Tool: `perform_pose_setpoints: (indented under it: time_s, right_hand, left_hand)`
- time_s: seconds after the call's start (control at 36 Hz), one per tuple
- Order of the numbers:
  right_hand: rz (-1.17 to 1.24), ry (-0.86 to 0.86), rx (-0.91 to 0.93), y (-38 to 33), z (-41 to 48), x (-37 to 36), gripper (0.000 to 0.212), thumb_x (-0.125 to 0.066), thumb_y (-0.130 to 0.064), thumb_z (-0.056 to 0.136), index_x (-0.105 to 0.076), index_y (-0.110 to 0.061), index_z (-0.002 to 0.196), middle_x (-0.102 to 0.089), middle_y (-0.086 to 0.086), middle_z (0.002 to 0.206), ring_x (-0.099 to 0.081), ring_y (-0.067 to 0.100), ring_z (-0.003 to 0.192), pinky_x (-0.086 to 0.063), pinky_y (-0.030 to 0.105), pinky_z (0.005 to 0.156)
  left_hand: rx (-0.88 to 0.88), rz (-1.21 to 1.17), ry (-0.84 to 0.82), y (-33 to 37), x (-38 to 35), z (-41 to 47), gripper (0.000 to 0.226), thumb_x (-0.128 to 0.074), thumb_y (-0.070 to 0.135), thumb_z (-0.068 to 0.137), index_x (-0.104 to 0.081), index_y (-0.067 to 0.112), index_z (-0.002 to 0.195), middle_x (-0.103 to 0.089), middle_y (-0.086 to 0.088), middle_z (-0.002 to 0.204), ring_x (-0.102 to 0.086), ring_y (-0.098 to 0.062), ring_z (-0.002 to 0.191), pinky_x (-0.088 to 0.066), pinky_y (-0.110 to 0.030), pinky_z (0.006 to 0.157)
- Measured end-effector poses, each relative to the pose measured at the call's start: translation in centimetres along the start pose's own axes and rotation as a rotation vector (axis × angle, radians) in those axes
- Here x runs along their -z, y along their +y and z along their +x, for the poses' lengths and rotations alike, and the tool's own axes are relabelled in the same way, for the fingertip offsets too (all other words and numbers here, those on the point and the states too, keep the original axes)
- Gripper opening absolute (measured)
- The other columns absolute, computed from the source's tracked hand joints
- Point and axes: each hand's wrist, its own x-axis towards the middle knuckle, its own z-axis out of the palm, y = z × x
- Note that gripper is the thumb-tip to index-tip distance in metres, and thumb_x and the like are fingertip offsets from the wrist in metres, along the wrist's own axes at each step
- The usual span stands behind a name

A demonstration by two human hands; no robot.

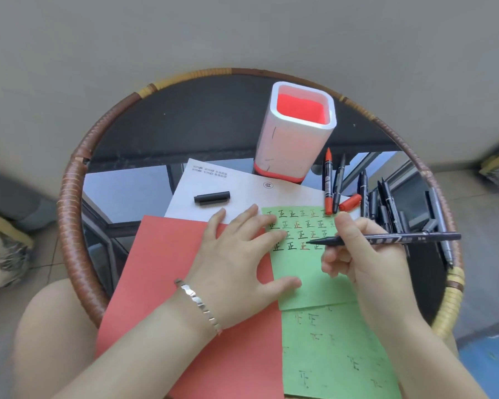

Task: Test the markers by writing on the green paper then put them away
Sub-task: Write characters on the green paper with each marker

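Observation:
A green paper (306, 266) with rows of written characters lies on the round table. My left hand (236, 254) presses flat on its left edge, fingers spread. My right hand (357, 254) grips an uncapped black marker (386, 239) held nearly level, its tip pointing left just above the fourth row of characters. A black cap (212, 197) lies on the white sheet behind. A white pen holder (296, 131) with a red inside stands empty at the back.
A red sheet (167, 283) lies under my left wrist, a white sheet (242, 191) behind it. A red marker (328, 182), a loose red cap (350, 202) and several black markers (386, 208) lie at the right. The glass table has a wicker rim (72, 226).

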Motion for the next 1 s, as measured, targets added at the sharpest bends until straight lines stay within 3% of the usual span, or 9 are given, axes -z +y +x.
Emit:
perform_pose_setpoints:
  time_s: [0.22, 0.36, 0.47, 0.61, 0.78, 1.0]
  right_hand:
    - [-0.197, 0.062, 0.094, 0.5, 0.5, -0.7, 0.036, -0.069, -0.019, 0.077, -0.044, -0.007, 0.055, -0.054, 0.006, 0.038, -0.051, 0.014, 0.035, -0.045, 0.018, 0.045]
    - [-0.273, 0.087, 0.132, 1.1, 0.6, -1.1, 0.035, -0.065, -0.009, 0.080, -0.041, 0.001, 0.057, -0.052, 0.006, 0.037, -0.048, 0.009, 0.034, -0.042, 0.017, 0.045]
    - [-0.323, 0.086, 0.179, 1.6, 0.4, -1.7, 0.031, -0.063, -0.004, 0.078, -0.041, 0.008, 0.059, -0.050, 0.018, 0.042, -0.047, 0.010, 0.036, -0.038, 0.014, 0.044]
    - [-0.395, 0.124, 0.261, 2.7, 0.4, -1.8, 0.032, -0.065, -0.014, 0.074, -0.043, 0.000, 0.056, -0.050, 0.022, 0.050, -0.049, 0.032, 0.049, -0.038, 0.023, 0.050]
    - [-0.392, 0.115, 0.286, 3.3, 0.3, -2.2, 0.029, -0.061, -0.016, 0.069, -0.038, -0.009, 0.052, -0.044, 0.018, 0.050, -0.046, 0.034, 0.049, -0.035, 0.027, 0.048]
    - [-0.403, 0.112, 0.304, 3.4, 0.5, -2.4, 0.030, -0.060, -0.014, 0.068, -0.038, -0.007, 0.050, -0.048, 0.019, 0.052, -0.048, 0.030, 0.048, -0.035, 0.018, 0.048]
  left_hand:
    - [0.020, -0.005, 0.027, 0.0, -0.2, 0.0, 0.061, -0.040, 0.065, 0.062, -0.055, 0.037, 0.113, -0.046, 0.015, 0.135, -0.026, -0.007, 0.135, 0.003, -0.032, 0.107]
    - [0.031, 0.059, -0.031, 0.1, 0.0, 0.2, 0.078, -0.030, 0.072, 0.057, -0.042, 0.039, 0.127, -0.030, 0.024, 0.144, -0.010, -0.001, 0.138, 0.010, -0.032, 0.108]
    - [0.033, 0.072, -0.046, 0.1, 0.1, 0.2, 0.082, -0.028, 0.074, 0.056, -0.039, 0.038, 0.130, -0.026, 0.025, 0.145, -0.006, 0.000, 0.137, 0.010, -0.032, 0.108]
    - [0.055, 0.099, -0.053, 0.2, 0.2, 0.3, 0.079, -0.029, 0.075, 0.056, -0.042, 0.043, 0.127, -0.023, 0.023, 0.146, -0.004, -0.003, 0.139, 0.012, -0.036, 0.106]
    - [0.093, 0.140, -0.062, 0.2, 0.2, 0.3, 0.078, -0.027, 0.078, 0.053, -0.039, 0.050, 0.125, -0.021, 0.022, 0.148, -0.003, -0.005, 0.140, 0.013, -0.038, 0.106]
    - [0.101, 0.136, -0.075, 0.1, 0.3, 0.3, 0.078, -0.029, 0.077, 0.053, -0.039, 0.049, 0.125, -0.020, 0.021, 0.148, -0.002, -0.006, 0.140, 0.013, -0.038, 0.106]
